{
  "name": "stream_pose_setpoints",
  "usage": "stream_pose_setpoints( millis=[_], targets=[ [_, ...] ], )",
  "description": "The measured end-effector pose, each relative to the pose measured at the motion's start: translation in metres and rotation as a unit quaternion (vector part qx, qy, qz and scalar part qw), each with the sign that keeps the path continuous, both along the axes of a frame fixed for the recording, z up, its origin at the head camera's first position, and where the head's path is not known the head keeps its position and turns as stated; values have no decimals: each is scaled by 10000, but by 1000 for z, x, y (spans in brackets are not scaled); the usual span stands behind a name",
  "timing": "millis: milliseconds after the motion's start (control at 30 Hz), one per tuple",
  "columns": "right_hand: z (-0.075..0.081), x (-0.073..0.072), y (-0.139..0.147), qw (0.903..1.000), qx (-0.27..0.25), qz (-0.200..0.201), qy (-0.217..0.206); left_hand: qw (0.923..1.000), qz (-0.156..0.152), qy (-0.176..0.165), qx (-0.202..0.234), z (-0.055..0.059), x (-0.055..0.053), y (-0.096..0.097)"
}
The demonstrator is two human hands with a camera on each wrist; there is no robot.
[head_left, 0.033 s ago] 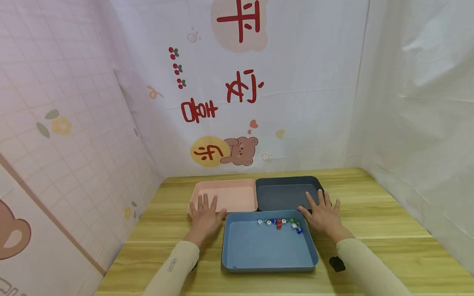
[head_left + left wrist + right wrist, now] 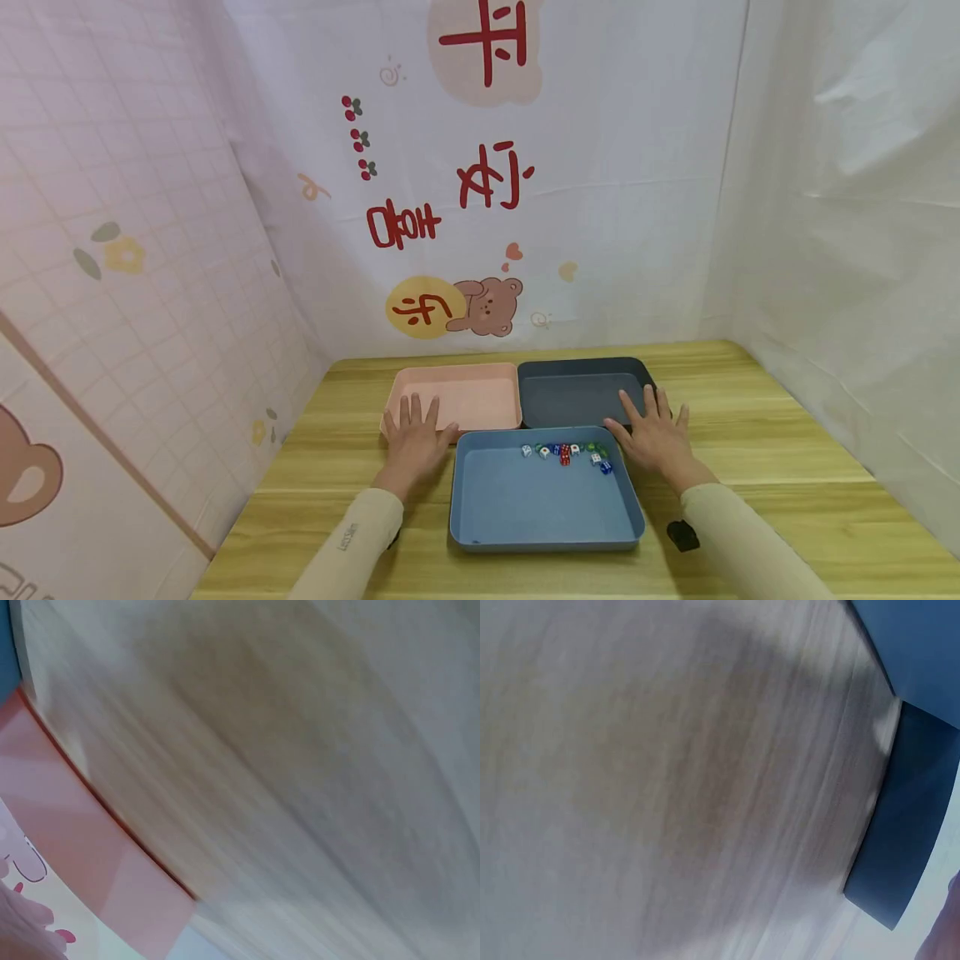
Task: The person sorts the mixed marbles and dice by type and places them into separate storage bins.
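Note:
In the head view, my left hand (image 2: 415,446) is spread with straight fingers over the near left part of the pink tray (image 2: 480,396). My right hand (image 2: 658,435), fingers also spread, reaches over the near right corner of the dark navy tray (image 2: 577,392). Neither hand holds anything; whether they touch the trays I cannot tell. Between the forearms sits a light blue tray (image 2: 540,508). Several small dice (image 2: 566,455), in white, red, blue and green, lie along its far side, mostly towards the right. Each wrist view catches only a bit of its hand at a lower corner.
All three trays stand on a wood-grain table (image 2: 765,467), the pink and navy ones side by side behind the blue one. A printed white cloth (image 2: 622,208) hangs behind the table and at both sides. A small black object (image 2: 682,535) shows beneath the right sleeve.

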State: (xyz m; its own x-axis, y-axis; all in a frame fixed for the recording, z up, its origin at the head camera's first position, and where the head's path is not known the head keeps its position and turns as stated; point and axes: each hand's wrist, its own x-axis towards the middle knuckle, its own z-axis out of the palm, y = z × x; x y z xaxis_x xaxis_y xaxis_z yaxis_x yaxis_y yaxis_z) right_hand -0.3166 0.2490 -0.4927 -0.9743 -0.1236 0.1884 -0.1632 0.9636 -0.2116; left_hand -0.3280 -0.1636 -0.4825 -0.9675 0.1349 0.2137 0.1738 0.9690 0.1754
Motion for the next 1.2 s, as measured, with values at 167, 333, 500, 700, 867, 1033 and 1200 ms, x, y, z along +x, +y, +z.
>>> stream_pose_setpoints(
  millis=[167, 333, 500, 700, 867, 1033, 1200],
  targets=[
    [1, 1, -1, 9999, 132, 25, -16, 10000, -34, -53, 26, 1, 0, 1],
    [-2, 4, -4, 9998, 127, 124, -89, 9999, -100, -91, 18, 0, -1, 1],
    [-5, 7, -9, 9997, -8, 192, -156, 9999, -119, -106, 39, -2, 0, 1],
    [-6, 6, -12, 9996, -35, 270, -64, 9998, -173, -105, 55, 0, 2, 0],
    [-5, 8, -13, 9991, 36, 388, -182, 9996, -206, -149, 114, 1, 6, -1],
    [-6, 11, -13, 9981, 154, 482, -338, 9995, -261, -100, 133, -1, 9, -3],
    [-7, 11, -12, 9977, 201, 511, -405, 9988, -404, -121, 257, -2, 11, -2]
  ],
)
